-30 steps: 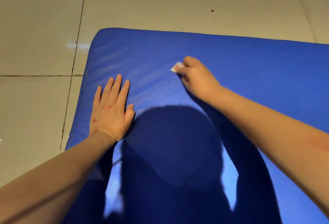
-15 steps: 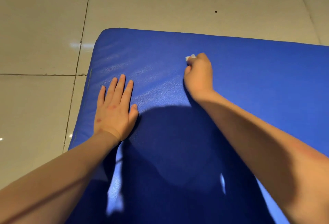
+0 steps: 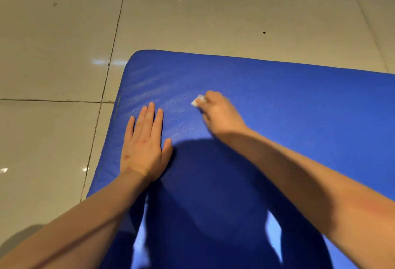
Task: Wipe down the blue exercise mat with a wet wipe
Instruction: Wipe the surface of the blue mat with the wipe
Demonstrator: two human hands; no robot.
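Note:
The blue exercise mat [image 3: 299, 106] lies on a tiled floor and fills the lower right of the head view. My left hand [image 3: 145, 142] rests flat on the mat near its left edge, fingers straight and slightly apart. My right hand [image 3: 220, 112] presses a small folded white wet wipe [image 3: 197, 99] against the mat, just right of my left fingertips. Only a corner of the wipe shows past my fingers. The right hand is slightly blurred. A dark shadow of my head and arms covers the near part of the mat.
Glossy beige floor tiles [image 3: 53, 54] with dark grout lines surround the mat on the left and far sides. The mat's rounded far-left corner [image 3: 139, 54] sits near a grout crossing. A small dark speck [image 3: 264, 32] lies on the floor beyond the mat.
My right hand with the wipe swung right and away half a second ago, then came back left and nearer. My left hand stayed flat in place.

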